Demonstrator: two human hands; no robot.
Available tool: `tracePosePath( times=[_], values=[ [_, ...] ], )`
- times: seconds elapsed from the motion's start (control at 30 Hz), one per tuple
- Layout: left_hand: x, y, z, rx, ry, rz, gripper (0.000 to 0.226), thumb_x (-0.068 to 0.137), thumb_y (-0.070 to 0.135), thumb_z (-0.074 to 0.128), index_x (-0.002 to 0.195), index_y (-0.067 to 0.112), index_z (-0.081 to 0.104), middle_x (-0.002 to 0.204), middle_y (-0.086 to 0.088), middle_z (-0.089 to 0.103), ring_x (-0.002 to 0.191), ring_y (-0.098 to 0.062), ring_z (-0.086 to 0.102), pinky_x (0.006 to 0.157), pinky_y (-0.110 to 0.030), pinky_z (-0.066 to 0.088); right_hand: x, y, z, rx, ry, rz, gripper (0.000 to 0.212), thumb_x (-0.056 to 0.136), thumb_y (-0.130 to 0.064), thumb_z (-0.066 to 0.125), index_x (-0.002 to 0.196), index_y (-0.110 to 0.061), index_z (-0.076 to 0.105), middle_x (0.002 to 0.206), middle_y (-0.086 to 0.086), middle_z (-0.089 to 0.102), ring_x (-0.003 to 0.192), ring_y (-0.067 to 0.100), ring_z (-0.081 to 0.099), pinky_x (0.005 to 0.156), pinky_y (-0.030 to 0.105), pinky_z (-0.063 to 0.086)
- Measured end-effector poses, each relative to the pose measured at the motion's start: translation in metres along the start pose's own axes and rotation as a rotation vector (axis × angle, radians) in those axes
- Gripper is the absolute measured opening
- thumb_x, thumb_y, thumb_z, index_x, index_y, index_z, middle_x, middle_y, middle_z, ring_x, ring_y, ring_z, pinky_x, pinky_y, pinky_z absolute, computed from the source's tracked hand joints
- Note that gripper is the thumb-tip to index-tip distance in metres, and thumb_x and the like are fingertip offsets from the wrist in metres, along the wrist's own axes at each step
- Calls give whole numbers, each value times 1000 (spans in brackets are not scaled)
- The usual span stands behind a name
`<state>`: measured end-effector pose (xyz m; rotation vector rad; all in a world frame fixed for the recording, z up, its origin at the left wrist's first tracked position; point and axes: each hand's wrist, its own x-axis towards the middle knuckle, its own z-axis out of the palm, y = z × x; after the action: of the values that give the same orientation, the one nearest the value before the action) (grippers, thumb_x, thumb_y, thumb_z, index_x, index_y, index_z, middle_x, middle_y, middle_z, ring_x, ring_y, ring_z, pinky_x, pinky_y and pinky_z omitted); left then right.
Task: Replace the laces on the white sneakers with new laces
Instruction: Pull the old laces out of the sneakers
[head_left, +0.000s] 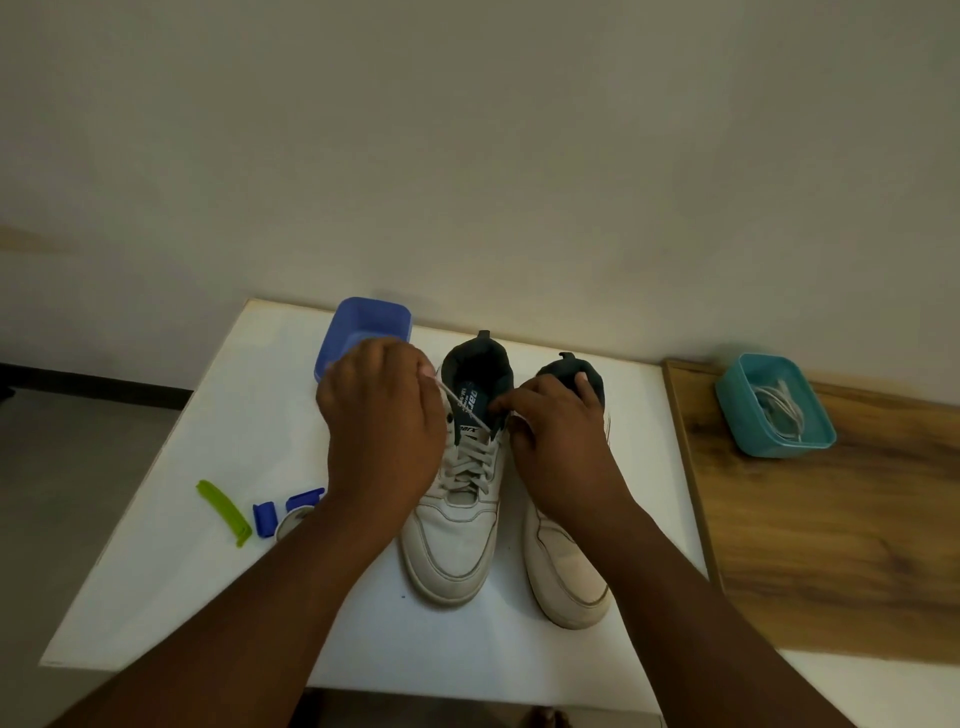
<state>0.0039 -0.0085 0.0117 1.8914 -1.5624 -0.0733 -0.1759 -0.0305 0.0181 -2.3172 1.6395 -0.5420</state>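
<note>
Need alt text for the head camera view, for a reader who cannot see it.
A person's left hand pulls a white lace end from the left white sneaker, while the right hand pinches at its top eyelets. The second white sneaker stands beside it on a white table, a blue plastic tub behind.

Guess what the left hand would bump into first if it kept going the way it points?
Probably the blue tub. The left hand, pinching a lace, points away toward it, though depth is hard to judge.

Two bare forearms, left hand and right hand (no sleeves, rings or watch)
</note>
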Motion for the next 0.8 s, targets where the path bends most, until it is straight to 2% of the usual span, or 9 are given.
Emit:
tracePosePath(
  times=[0.07,0.13,0.2,0.3,0.4,0.47,0.53,0.7,0.8],
  values=[
    [-2,-3,2,40,-118,21,34,93,38,38,116,27,60,131,-6,55,128,-32,47,106,-57,38,0,1,0,10,4,-4,29,95,-9,61,110,-30,74,101,-6,63,103,14,59,125,42,10],
    [-7,-1,10,82,-253,116,36,92,45,43,124,39,60,154,-3,38,148,-33,21,118,-62,16,-1,1,0,10,4,-8,29,94,-8,61,110,-29,74,101,-6,62,103,15,59,125,42,10],
    [-11,2,16,133,-305,194,29,93,53,50,114,42,66,158,0,34,151,-32,13,119,-61,6,-1,0,1,2,6,-12,30,93,-7,62,110,-28,74,100,-5,63,103,16,60,125,42,10],
    [-8,0,15,100,-254,165,12,91,47,63,96,39,71,145,5,50,149,-31,21,118,-62,9,-1,1,0,12,11,-15,31,94,-8,61,110,-30,74,99,-6,62,102,14,59,126,44,11],
    [-2,3,4,5,-135,87,26,97,41,47,104,29,68,126,3,61,132,-27,46,111,-58,33,-1,1,0,9,3,-10,33,96,-7,58,112,-31,74,100,-6,63,102,14,59,126,45,12],
    [2,8,-8,-206,1,-7,27,102,33,40,98,17,61,98,-3,63,94,-16,58,87,-39,50,0,1,1,3,4,-7,34,97,-6,57,114,-30,74,102,-6,63,104,14,59,127,45,11],
    [4,12,-18,-393,88,-94,23,106,20,40,92,10,54,83,-7,57,73,-14,50,67,-20,45,-1,1,0,16,4,4,35,97,-6,55,116,-29,74,102,-6,62,104,15,59,127,44,10],
    [3,20,-31,-721,105,-306,22,104,15,41,87,11,53,81,-16,60,65,-24,53,58,-39,46,-3,1,1,45,-22,29,26,101,-18,54,116,-31,71,105,-7,59,110,13,55,125,50,14],
    [9,21,-42,-893,196,-419,27,101,16,41,76,22,51,73,-3,55,62,-9,48,57,-29,41,-4,-4,2,43,-26,43,23,99,-42,57,116,-34,70,126,-5,55,129,19,46,122,56,19]
  ],
)
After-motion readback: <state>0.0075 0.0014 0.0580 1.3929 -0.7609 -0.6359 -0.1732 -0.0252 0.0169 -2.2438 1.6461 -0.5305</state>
